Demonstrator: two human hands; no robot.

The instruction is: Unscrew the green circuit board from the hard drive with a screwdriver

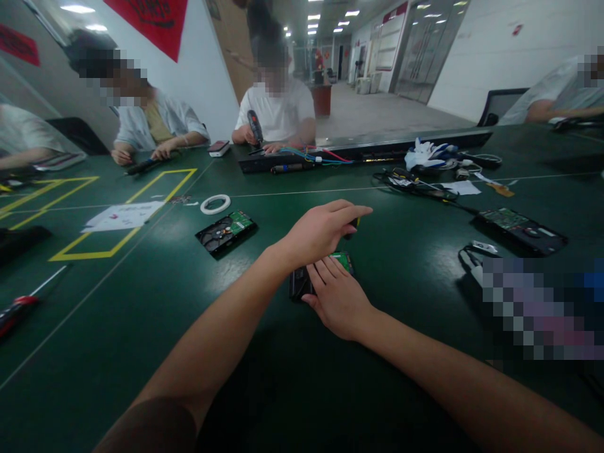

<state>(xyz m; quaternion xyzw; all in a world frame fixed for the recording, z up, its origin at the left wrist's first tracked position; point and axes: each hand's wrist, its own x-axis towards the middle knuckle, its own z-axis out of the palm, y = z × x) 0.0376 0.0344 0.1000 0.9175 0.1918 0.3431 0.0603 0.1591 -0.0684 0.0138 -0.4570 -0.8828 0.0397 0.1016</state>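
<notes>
A hard drive (pixel 300 284) lies on the green table in front of me, with part of its green circuit board showing at the far end. My right hand (pixel 340 297) rests over it, fingers flat across the top and thumb along the near side, holding it down. Just above the drive's far end, my left hand (pixel 324 231) is closed around a black and yellow tool (pixel 353 228), apparently a screwdriver. Its index finger stretches out over the top; most of the tool, including its tip, is hidden.
Another hard drive (pixel 226 233) and a white tape roll (pixel 216 204) lie to the left, a red-handled screwdriver (pixel 19 308) farther left. On the right are a third drive (pixel 521 231), cables (pixel 415 185) and white gloves (pixel 429 155). Across the table a person holds a power drill (pixel 255 127) over a long black panel (pixel 368 153).
</notes>
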